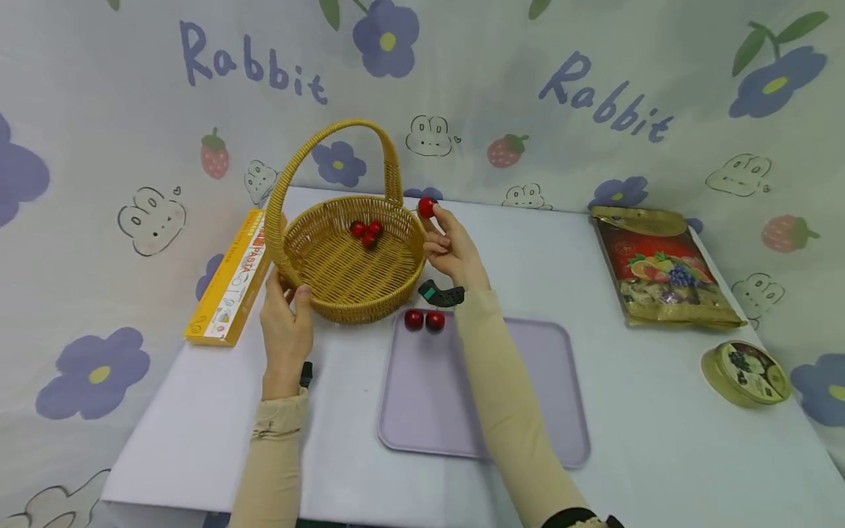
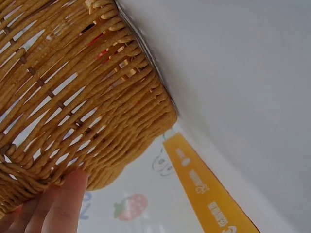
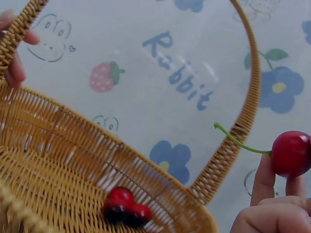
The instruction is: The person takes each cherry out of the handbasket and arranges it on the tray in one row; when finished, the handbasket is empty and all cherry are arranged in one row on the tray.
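Held cherry: The cherry is held just outside the rim of the wicker basket, at about two o'clock from the basket's middle.
Right-hand grip: The cherry is pinched narrowly at the fingertips of the right hand, probably because a small, round fruit is best steadied that way; its stem is left free.
Stem and axis: In the right wrist view the stem is pointed toward ten o'clock; the long axis is given by the stem line, the fruit itself being nearly round.
Left-hand grip: The basket's side is gripped at about eight o'clock, by the handle's foot, by the left hand, presumably so that the basket is kept from sliding or tipping.
Handle: The handle is arched from about eight o'clock to one o'clock, so the basket's mouth is left reachable on either side.
Basket contents: A cluster of cherries is gathered toward the one o'clock part of the floor.
Tray: Two cherries are placed near eleven o'clock on the lilac tray, seemingly within easy reach of the right hand.
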Motion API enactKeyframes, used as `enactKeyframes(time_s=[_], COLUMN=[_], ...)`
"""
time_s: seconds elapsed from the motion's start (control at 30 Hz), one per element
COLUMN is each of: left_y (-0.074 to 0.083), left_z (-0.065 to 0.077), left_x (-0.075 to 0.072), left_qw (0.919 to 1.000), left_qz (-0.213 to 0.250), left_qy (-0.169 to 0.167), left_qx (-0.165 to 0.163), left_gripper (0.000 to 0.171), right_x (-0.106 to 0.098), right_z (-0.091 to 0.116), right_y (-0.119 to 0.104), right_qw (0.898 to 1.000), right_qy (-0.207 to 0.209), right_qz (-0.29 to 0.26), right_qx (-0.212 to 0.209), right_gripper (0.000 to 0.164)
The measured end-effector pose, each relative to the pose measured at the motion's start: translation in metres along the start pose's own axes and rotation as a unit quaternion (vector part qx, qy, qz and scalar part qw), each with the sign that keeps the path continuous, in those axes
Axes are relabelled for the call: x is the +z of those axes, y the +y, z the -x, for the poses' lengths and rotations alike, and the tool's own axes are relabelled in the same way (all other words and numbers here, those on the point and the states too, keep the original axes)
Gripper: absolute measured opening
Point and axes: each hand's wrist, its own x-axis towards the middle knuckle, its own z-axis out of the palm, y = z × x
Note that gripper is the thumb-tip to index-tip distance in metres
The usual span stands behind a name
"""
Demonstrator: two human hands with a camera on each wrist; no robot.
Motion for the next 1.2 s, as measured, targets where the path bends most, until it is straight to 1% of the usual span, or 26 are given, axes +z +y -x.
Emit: enactKeyframes(time_s=[0.13, 0.2, 0.3, 0.5, 0.67, 0.9, 0.97, 1.03, 1.13, 1.2], left_y=[-0.001, -0.002, -0.003, -0.004, -0.002, -0.001, -0.001, 0.000, 0.000, 0.001], left_z=[-0.002, -0.001, -0.003, -0.002, -0.002, -0.001, -0.001, -0.001, -0.001, 0.000], left_x=[0.001, 0.002, 0.001, 0.000, 0.002, 0.002, 0.003, 0.002, 0.002, 0.002], left_qw=[1.0000, 0.9999, 0.9998, 0.9993, 0.9992, 0.9994, 0.9994, 0.9995, 0.9995, 0.9995], left_qz=[0.004, 0.008, 0.006, 0.007, 0.007, -0.001, -0.001, -0.001, -0.001, -0.002], left_qy=[0.004, 0.004, 0.000, -0.001, 0.002, 0.012, 0.013, 0.013, 0.014, 0.014], left_qx=[-0.002, -0.009, -0.019, -0.038, -0.039, -0.033, -0.030, -0.028, -0.027, -0.027], left_gripper=[0.067, 0.066, 0.063, 0.057, 0.059, 0.057, 0.056, 0.056, 0.056, 0.056], right_x=[-0.014, -0.022, -0.032, -0.053, -0.069, -0.086, -0.091, -0.095, -0.101, -0.105], right_z=[0.010, 0.015, 0.021, 0.030, 0.039, 0.052, 0.056, 0.058, 0.061, 0.064], right_y=[-0.008, -0.011, -0.013, -0.014, -0.016, -0.014, -0.012, -0.009, -0.005, -0.003], right_qw=[1.000, 1.000, 0.999, 0.999, 0.999, 0.999, 0.999, 0.999, 0.999, 0.998], right_qy=[0.009, 0.011, 0.009, 0.012, 0.013, 0.021, 0.026, 0.031, 0.032, 0.032], right_qz=[-0.006, -0.008, -0.017, -0.023, -0.032, -0.029, -0.025, -0.022, 0.000, 0.017], right_qx=[-0.017, -0.025, -0.034, -0.039, -0.039, -0.037, -0.036, -0.036, -0.039, -0.043], right_gripper=[0.009, 0.009, 0.010, 0.005, 0.012, 0.012, 0.017, 0.026, 0.044, 0.048])
